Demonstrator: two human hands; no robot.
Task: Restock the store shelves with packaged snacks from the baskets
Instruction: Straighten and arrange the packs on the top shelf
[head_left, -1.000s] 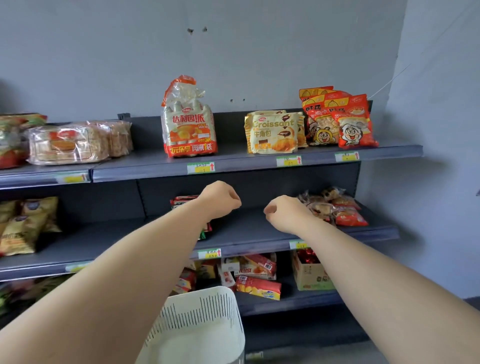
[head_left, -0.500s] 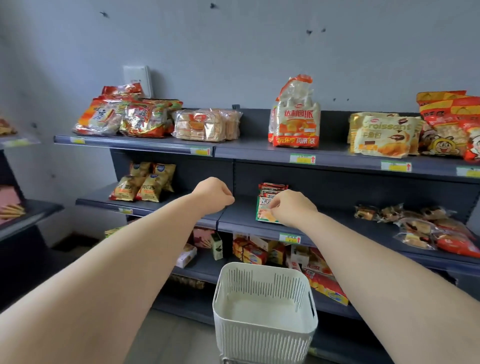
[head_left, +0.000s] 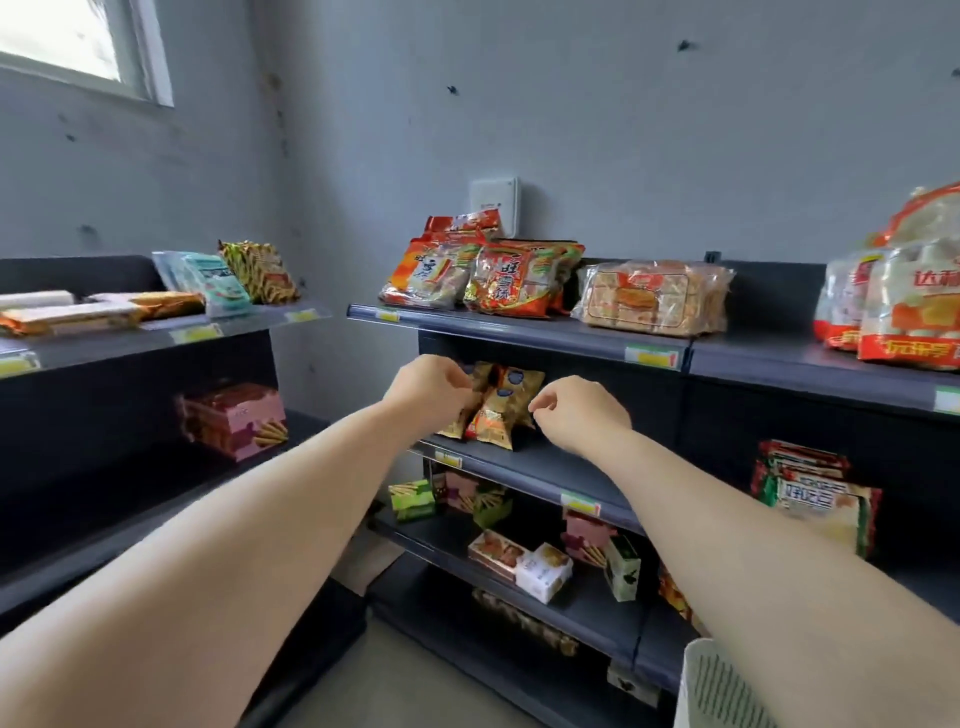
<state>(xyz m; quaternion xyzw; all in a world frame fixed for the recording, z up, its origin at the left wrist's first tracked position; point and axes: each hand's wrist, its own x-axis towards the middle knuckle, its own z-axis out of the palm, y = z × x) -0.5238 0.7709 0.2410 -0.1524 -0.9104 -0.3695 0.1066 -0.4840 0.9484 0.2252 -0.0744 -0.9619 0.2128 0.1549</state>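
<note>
Though near shelf edge (head_left: 511, 480), left hand (head_left: 431, 392) and right hand (head_left: 582, 410) apart

Two hands: left hand (head_left: 431, 392), right hand (head_left: 579, 410). One white basket (head_left: 727, 686). One window (head_left: 78, 41). One wall box (head_left: 496, 202).

A window (head_left: 78, 47) shows upper left, a white box (head_left: 494, 200) on the grey wall (head_left: 675, 156).

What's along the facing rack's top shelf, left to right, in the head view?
Red-orange cracker bags → clear-wrapped cake pack → white bags with red bands, cut off at the frame's right edge.
</note>
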